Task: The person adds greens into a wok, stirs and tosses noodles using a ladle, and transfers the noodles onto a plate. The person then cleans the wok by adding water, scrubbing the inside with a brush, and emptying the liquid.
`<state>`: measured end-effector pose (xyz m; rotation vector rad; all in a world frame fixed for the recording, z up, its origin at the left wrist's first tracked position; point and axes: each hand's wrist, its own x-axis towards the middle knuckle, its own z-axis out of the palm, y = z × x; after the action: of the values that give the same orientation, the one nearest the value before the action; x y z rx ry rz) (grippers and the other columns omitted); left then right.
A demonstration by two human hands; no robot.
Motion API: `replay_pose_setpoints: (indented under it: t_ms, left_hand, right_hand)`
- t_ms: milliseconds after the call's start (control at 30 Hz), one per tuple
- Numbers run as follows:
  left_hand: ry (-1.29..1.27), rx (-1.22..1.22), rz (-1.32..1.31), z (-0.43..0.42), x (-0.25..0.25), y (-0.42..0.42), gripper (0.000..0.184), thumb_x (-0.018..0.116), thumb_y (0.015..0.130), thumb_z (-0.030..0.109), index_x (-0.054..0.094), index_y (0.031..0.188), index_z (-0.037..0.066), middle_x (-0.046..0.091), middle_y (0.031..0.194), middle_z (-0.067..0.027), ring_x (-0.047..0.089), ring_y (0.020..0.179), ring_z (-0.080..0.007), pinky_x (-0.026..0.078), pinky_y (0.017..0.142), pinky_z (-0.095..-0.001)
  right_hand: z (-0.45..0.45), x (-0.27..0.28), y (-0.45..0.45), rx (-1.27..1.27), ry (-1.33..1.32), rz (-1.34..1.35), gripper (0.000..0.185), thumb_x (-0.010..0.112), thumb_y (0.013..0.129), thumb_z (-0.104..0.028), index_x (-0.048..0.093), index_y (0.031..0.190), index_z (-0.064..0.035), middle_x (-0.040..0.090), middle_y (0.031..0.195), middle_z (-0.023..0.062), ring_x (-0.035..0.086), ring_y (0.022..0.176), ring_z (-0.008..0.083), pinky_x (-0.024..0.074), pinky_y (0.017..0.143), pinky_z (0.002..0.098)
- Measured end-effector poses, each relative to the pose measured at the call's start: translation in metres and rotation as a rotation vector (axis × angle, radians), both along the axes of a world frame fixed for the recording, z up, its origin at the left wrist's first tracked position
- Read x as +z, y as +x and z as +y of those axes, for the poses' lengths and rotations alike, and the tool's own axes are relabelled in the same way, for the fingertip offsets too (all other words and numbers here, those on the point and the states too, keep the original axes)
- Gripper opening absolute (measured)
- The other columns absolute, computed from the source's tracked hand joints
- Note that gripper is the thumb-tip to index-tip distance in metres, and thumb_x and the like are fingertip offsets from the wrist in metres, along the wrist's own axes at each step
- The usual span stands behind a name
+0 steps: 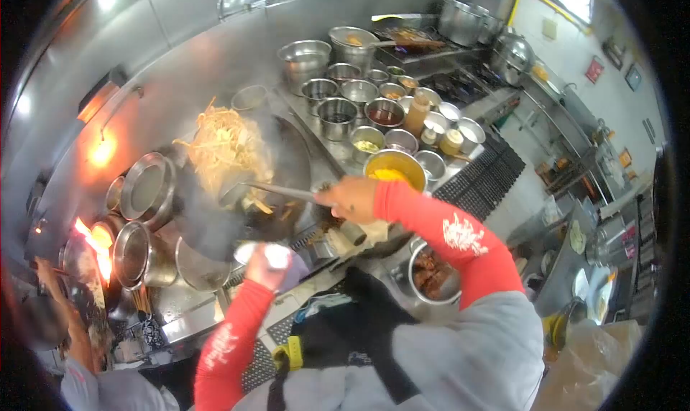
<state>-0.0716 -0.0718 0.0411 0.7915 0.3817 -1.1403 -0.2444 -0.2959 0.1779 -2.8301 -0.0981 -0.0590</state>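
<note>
A tangle of pale noodles is in the air over the dark wok, with steam around it. My right hand is closed round the long handle of a metal ladle, whose head reaches the underside of the noodles. Below the wok's near side, my left hand is blurred and closed on a pale purple cloth at the wok's edge. Steam and blur partly hide the wok's rim and the left fingers.
Several metal pots of ingredients and a squeeze bottle stand beyond the wok. A pot of brown food is by my right elbow. At left, flames rise near a co-worker's arm and stacked steel pans.
</note>
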Motion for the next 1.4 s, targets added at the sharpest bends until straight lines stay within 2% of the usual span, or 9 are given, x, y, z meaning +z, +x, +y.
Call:
replay_pose_setpoints:
  t_ms: [133,367,500,567,767,1000,1100,1167,1400]
  left_hand:
    - [-0.008,0.074,-0.068,-0.032,0.04,0.066,0.021,0.053,0.09,0.029,0.057,0.097,0.01,0.062,0.088,-0.0092,0.061,0.086,-0.0284,0.054,0.069,-0.0383]
    - [-0.004,-0.075,-0.036,0.015,-0.09,0.028,0.025,0.052,0.09,0.031,0.056,0.104,0.01,0.063,0.093,-0.0131,0.062,0.083,-0.0324,0.054,0.063,-0.0402]
    - [-0.045,0.046,0.03,-0.004,0.058,0.019,0.03,0.052,0.089,0.026,0.055,0.104,0.0,0.062,0.092,-0.0183,0.063,0.081,-0.0339,0.056,0.066,-0.0373]
    - [-0.037,0.005,-0.078,-0.023,0.048,0.057,0.02,0.055,0.088,0.026,0.058,0.095,0.007,0.062,0.087,-0.009,0.062,0.084,-0.0296,0.055,0.073,-0.0421]
    - [-0.021,0.062,-0.148,-0.008,-0.076,0.037,0.016,0.05,0.089,0.024,0.053,0.097,0.011,0.061,0.083,-0.0079,0.061,0.069,-0.0257,0.051,0.056,-0.0418]
    - [0.011,0.051,-0.222,-0.017,-0.009,0.076,0.012,0.051,0.09,0.026,0.053,0.092,0.014,0.061,0.079,-0.0043,0.061,0.072,-0.0253,0.051,0.061,-0.0431]
    - [0.095,0.056,-0.119,-0.04,-0.036,0.122,0.012,0.052,0.088,0.023,0.052,0.097,0.016,0.061,0.089,-0.0069,0.061,0.083,-0.0269,0.052,0.065,-0.0444]
    - [0.104,0.048,-0.189,-0.05,-0.044,0.133,0.021,0.05,0.089,0.029,0.052,0.097,0.011,0.062,0.085,-0.0117,0.063,0.078,-0.0342,0.053,0.059,-0.0411]
    - [-0.038,0.027,-0.265,-0.029,-0.028,0.11,0.028,0.056,0.089,0.04,0.058,0.105,0.017,0.066,0.092,-0.0115,0.065,0.08,-0.026,0.049,0.058,-0.0297]
  right_hand:
    - [-0.012,0.007,0.045,-0.006,0.028,0.167,0.036,0.056,0.08,-0.012,0.06,0.115,-0.0036,0.065,0.083,0.0232,0.064,0.077,0.0402,0.0507,0.071,0.0485]
    - [0.012,-0.012,0.037,-0.197,0.051,0.029,0.033,0.058,0.08,-0.014,0.062,0.111,-0.0031,0.065,0.085,0.021,0.063,0.079,0.0406,0.0495,0.073,0.0482]
    - [-0.011,0.017,0.034,0.05,0.055,0.126,0.034,0.059,0.079,-0.014,0.062,0.111,-0.0021,0.065,0.085,0.0203,0.063,0.08,0.0406,0.0492,0.073,0.0479]
    - [-0.013,0.011,0.059,-0.007,0.03,0.23,0.034,0.06,0.078,-0.014,0.062,0.11,-0.0016,0.065,0.085,0.02,0.063,0.079,0.0407,0.0494,0.072,0.0477]
    - [0.024,-0.047,0.045,-0.303,0.079,-0.033,0.046,0.056,0.084,-0.017,0.049,0.129,-0.0091,0.064,0.09,0.0218,0.063,0.084,0.0383,0.0503,0.072,0.0491]
    - [0.076,-0.137,-0.004,-0.407,0.243,-0.371,0.052,0.054,0.09,-0.023,0.042,0.139,-0.0122,0.054,0.081,0.0176,0.057,0.074,0.0372,0.0476,0.067,0.0442]
    - [0.085,-0.18,0.003,-0.396,0.338,-0.449,0.05,0.055,0.09,-0.021,0.044,0.137,-0.012,0.055,0.079,0.0177,0.056,0.072,0.0379,0.0477,0.067,0.0443]
    - [0.085,-0.172,0.023,-0.426,0.407,-0.448,0.05,0.058,0.087,-0.02,0.047,0.135,-0.0116,0.06,0.084,0.0223,0.059,0.078,0.0415,0.0481,0.07,0.0472]
    - [0.056,-0.127,0.111,-0.542,0.208,-0.341,0.044,0.057,0.085,-0.02,0.053,0.127,-0.0099,0.061,0.081,0.0235,0.06,0.081,0.0408,0.047,0.076,0.0493]
